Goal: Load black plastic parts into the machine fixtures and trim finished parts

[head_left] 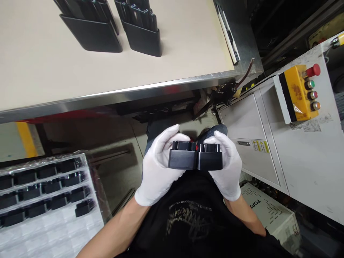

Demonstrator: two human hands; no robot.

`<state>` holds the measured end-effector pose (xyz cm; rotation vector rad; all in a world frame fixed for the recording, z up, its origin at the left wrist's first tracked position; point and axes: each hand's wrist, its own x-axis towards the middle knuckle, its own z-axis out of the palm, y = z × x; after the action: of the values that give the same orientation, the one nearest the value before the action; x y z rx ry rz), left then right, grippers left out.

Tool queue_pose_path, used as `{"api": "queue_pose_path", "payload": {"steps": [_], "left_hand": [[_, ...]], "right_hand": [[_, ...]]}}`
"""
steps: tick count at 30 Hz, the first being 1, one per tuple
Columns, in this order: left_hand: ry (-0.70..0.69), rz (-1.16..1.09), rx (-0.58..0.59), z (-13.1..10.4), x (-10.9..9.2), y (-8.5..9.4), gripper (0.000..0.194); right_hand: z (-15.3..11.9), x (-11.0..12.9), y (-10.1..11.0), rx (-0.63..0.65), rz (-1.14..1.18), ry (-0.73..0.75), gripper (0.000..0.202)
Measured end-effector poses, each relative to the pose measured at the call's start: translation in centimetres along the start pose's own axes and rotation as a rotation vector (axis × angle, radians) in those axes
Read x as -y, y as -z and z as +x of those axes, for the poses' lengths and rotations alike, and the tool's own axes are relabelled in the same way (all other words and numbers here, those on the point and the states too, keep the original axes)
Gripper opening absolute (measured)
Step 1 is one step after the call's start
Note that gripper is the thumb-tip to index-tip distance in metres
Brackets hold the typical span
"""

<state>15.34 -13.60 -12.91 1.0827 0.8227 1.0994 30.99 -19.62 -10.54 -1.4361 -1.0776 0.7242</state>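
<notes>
Two black plastic parts are held side by side above my lap, their ends almost meeting. My left hand (162, 166), in a white glove, is closed around the left black plastic part (182, 159). The right black plastic part (210, 161) sits in the grip of my gloved right hand (227, 165). Each part has a smooth block-like body with shiny raised sections along its far side. My fingertips curl behind the parts, so their far faces are partly hidden.
On the beige worktable (185, 43) stand two larger groups of black parts (142, 39). A plastic-lined tray (53, 229) with rows of similar black parts lies at lower left. To the right, a yellow button box (301, 93) is fixed on a grey cabinet (319, 157).
</notes>
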Motion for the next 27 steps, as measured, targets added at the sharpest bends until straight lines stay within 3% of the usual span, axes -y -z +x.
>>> {"api": "queue_pose_path", "payload": {"steps": [13, 27], "left_hand": [[0.026, -0.011, -0.034, 0.7, 0.1, -0.2, 0.076], [-0.034, -0.083, 0.058, 1.7, -3.3, -1.6, 0.074]], "right_hand": [[0.8, 0.1, 0.6, 0.007, -0.038, 0.051, 0.062], [2.1, 3.4, 1.6, -0.023, 0.041, 0.151, 0.067]]}}
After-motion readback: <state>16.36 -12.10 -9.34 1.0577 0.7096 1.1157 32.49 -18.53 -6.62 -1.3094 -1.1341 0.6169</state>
